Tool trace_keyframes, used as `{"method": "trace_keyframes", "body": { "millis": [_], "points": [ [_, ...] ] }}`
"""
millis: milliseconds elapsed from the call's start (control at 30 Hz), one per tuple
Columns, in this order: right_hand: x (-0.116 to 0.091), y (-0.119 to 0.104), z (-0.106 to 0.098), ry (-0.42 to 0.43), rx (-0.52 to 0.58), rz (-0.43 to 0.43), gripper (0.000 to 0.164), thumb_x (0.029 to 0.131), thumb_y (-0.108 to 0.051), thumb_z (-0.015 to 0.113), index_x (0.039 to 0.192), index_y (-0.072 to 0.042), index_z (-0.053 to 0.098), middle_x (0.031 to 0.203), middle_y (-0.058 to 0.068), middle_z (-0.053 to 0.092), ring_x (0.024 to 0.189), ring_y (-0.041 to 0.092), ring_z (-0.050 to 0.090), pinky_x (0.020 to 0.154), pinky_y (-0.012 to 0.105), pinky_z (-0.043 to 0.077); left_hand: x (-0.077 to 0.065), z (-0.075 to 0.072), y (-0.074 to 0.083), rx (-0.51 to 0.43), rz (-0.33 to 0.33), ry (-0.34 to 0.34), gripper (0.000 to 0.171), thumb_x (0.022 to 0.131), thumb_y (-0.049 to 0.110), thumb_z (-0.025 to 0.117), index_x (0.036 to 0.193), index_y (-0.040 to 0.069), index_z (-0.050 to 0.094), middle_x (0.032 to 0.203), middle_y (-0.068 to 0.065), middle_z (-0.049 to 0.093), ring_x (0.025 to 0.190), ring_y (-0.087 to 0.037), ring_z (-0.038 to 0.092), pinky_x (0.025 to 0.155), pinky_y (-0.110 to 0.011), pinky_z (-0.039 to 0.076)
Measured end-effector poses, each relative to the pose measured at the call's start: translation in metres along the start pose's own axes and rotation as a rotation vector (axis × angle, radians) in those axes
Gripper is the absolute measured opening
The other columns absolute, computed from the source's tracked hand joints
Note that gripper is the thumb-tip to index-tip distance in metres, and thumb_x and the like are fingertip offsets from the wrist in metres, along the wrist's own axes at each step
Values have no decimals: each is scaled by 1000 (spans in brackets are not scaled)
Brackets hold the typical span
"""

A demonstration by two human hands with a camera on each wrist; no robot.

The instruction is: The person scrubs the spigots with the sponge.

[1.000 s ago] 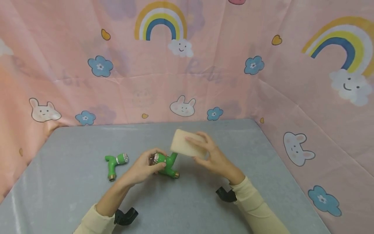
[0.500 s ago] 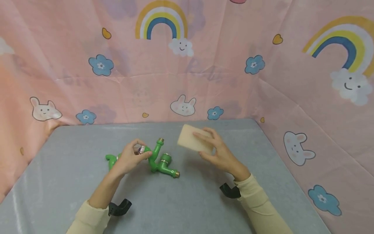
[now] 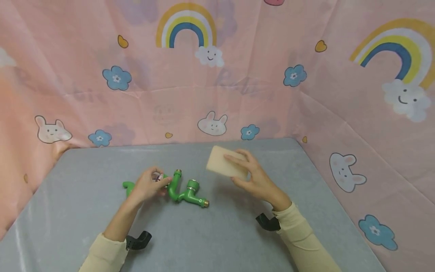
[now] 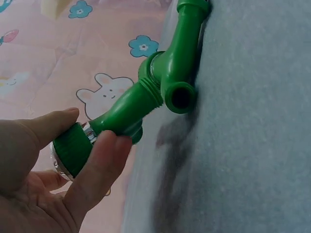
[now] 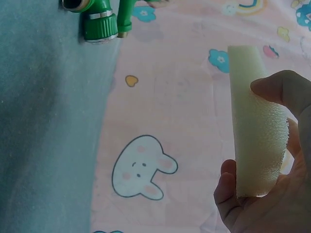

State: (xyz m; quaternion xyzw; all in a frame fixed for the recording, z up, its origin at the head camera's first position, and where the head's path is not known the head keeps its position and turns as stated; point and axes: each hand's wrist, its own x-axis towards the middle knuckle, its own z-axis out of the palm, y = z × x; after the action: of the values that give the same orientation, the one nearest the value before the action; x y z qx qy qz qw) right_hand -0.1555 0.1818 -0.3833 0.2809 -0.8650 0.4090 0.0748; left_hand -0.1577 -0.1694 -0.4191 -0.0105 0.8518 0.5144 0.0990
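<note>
Left hand pinched a glossy green tap by its ribbed, silver-banded knob, over the grey table, just beside a second green tap; right hand pinched a cream foam block; lettering on the pink cloth backdrop was illegibly faint.

Soft shadows, dim wrist views

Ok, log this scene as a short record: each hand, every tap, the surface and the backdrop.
Left hand: pinches the held tap at one end
Right hand: grips the sponge, raised off the table
Tap count: three, all green
Middle tap: on the table, just right of the held tap
Leftmost tap: partly hidden behind the left hand
Held and middle taps touching: cannot tell
Surface: grey
Backdrop: pink, printed
</note>
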Motion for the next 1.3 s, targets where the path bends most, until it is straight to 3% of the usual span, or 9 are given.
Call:
{"method": "trace_keyframes", "body": {
  "millis": [333, 567, 933, 1300],
  "points": [
    [-1, -1, 0, -1, -4, 7, 62, 86, -6, 73, 145, -18, 57, 151, 19, 39, 130, 36, 44, 96, 49, 47, 0, 1, -10, 148, 36, -67, 33, 94, 16, 71, 119, -1, 56, 111, -29, 68, 72, -22, 73, 68, -37, 61],
    [-1, 0, -1, 2, 6, 23, 63, 86, -5, 73, 145, -18, 57, 152, 19, 38, 131, 38, 43, 95, 51, 47, -5, -10, -8, 362, 127, -94, 37, 86, 11, 78, 119, 5, 62, 121, -27, 62, 106, -39, 62, 78, -45, 56],
    [0, 1, -2, -1, -6, 12, 62, 86, -5, 73, 145, -17, 57, 151, 19, 37, 130, 38, 43, 94, 50, 47, -11, -20, 1, 501, 72, -92, 38, 83, 21, 84, 114, 3, 73, 112, -18, 72, 100, -31, 67, 79, -46, 56],
    [0, 2, 1, -18, -5, -4, 63, 85, -6, 75, 144, -16, 57, 148, 19, 40, 127, 37, 45, 93, 46, 48, -12, -25, -5, 574, 89, -101, 34, 82, 19, 85, 111, 4, 76, 108, -16, 74, 100, -30, 68, 83, -49, 56]
  ]
}}
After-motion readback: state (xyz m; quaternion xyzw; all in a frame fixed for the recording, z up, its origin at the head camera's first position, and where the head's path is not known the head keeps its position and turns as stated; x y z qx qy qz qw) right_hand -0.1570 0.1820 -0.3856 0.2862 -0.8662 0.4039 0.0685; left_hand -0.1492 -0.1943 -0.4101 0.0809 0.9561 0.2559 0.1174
